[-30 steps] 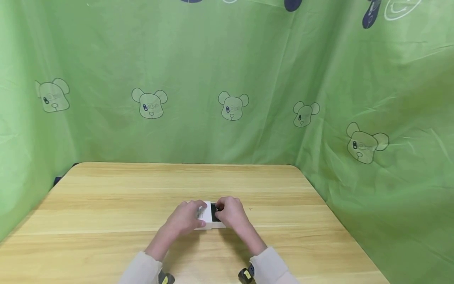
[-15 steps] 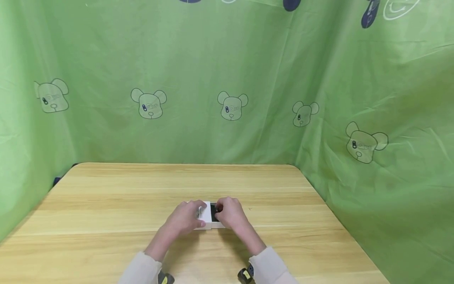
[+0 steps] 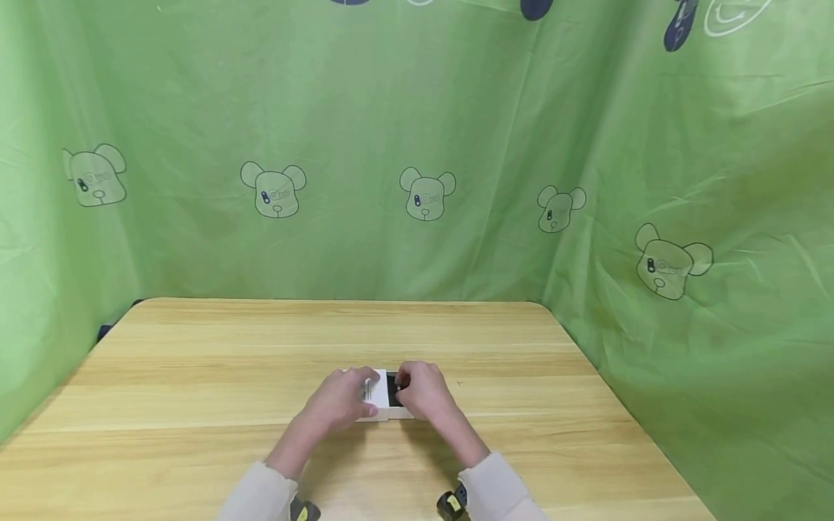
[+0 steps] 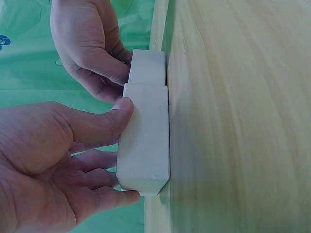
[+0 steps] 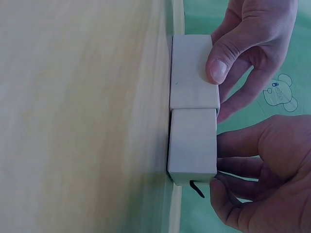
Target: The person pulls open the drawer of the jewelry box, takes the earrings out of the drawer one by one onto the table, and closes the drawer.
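Two hands work at a white box (image 3: 378, 393) lying on a wooden table (image 3: 195, 376), its tray (image 5: 193, 141) partly out of its cover (image 4: 146, 131).

Left to right: a pale cuff (image 3: 260, 493) sits at the near left of the box, and from it the left hand (image 3: 335, 401) grips the cover, thumb against the near side, one finger at the left end. The tray sticks out on the box's right, its inside dark. Over that dark part the right hand (image 3: 425, 391) bends with thumb and fingers close together; whether it pinches something there cannot be told. A thin black tab (image 5: 197, 189) pokes out at the box's right end. Beyond the box hangs a green curtain (image 3: 352, 108) printed with bear heads.
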### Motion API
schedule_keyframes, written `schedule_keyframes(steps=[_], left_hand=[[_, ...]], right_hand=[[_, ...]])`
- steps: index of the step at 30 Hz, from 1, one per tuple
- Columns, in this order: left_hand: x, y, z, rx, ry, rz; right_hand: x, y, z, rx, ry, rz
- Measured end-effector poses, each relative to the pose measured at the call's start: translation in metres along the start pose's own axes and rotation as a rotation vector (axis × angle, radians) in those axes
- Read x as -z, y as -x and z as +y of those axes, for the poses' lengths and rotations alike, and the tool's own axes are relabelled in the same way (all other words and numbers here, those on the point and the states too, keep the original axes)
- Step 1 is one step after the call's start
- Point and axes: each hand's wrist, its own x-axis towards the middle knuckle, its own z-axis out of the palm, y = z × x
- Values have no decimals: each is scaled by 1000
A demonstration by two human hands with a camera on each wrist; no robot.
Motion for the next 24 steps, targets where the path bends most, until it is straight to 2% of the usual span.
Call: schedule_keyframes(steps=[8, 24], left_hand=[[1, 0, 0, 7, 3, -4], [1, 0, 0, 4, 3, 0]], right_hand=[[0, 0, 0, 25, -20, 17], [1, 1, 1, 6, -47, 2]])
